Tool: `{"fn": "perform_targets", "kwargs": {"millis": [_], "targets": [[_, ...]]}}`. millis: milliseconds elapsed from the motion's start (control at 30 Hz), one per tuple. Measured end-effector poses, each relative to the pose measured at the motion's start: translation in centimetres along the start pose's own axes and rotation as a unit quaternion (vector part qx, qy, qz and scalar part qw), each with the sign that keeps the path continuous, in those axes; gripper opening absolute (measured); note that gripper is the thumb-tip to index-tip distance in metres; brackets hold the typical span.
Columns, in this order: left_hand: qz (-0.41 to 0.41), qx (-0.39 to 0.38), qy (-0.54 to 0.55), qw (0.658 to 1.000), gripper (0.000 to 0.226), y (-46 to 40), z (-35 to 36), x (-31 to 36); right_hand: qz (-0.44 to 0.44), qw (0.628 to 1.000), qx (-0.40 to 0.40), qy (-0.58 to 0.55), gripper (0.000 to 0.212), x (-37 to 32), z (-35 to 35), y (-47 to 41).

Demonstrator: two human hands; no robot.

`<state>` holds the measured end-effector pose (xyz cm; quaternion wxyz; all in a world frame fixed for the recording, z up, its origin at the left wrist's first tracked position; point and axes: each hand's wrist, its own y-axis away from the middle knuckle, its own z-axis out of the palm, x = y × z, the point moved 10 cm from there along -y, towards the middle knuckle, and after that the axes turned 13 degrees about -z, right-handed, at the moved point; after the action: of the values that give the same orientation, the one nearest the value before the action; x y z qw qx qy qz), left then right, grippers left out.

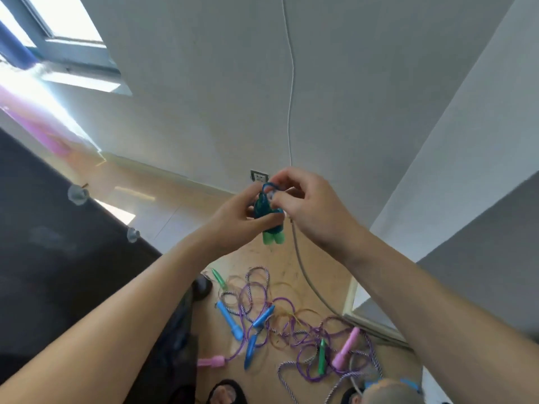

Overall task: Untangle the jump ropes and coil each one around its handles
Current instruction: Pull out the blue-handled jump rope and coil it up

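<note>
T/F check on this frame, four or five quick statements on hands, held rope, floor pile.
1. Both hands hold one rope bundle. True: left hand and right hand meet on the green-handled rope.
2. The held handles are pink. False: green, wrapped in blue cord.
3. Tangled ropes lie on the floor. True.
4. Every floor handle is blue. False: pink handle and a green one too.
5. The held bundle rests on the floor. False: raised in the air.

I'm in a plain home room: wood floor (pixel 163 199), grey walls (pixel 204 97), a wall socket (pixel 259 177), a window (pixel 58 27), slippers (pixel 227 390).
</note>
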<state>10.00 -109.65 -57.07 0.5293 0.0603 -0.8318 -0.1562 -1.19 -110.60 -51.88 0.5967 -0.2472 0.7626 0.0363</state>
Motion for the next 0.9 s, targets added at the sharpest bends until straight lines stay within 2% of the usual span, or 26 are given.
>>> {"fn": "perform_targets", "kwargs": {"millis": [100, 167, 300, 600, 733, 833, 900], "targets": [[-0.01, -0.02, 0.019, 1.0, 0.03, 0.7, -3.9, 7.0, -0.01, 1.0, -0.019, 0.001, 0.013, -6.3, -2.1, -3.5], [-0.012, -0.025, 0.01, 1.0, 0.035, 1.5, -6.9, 12.2, -0.016, 1.0, -0.023, 0.007, 0.014, -11.0, -3.9, -5.7], [-0.009, -0.002, -0.019, 1.0, 0.018, 3.5, -12.6, 22.5, -0.018, 1.0, -0.008, 0.009, 0.014, -20.3, -8.0, -10.3], [-0.022, 0.053, 0.003, 0.998, 0.016, 7.2, -23.7, 43.9, -0.044, 0.998, 0.027, 0.022, 0.016, -40.0, -16.4, -21.3], [-0.005, 0.074, -0.009, 0.997, 0.016, 7.6, -27.3, 50.2, -0.071, 0.996, 0.034, 0.031, 0.018, -45.5, -19.1, -24.8], [-0.007, 0.09, -0.024, 0.996, 0.01, 7.3, -29.1, 52.3, -0.069, 0.996, 0.043, 0.034, 0.02, -47.2, -19.8, -26.7], [-0.01, 0.078, -0.023, 0.997, 0.014, 6.8, -30.0, 52.9, -0.056, 0.996, 0.06, 0.046, 0.016, -47.8, -19.8, -28.0]]}}
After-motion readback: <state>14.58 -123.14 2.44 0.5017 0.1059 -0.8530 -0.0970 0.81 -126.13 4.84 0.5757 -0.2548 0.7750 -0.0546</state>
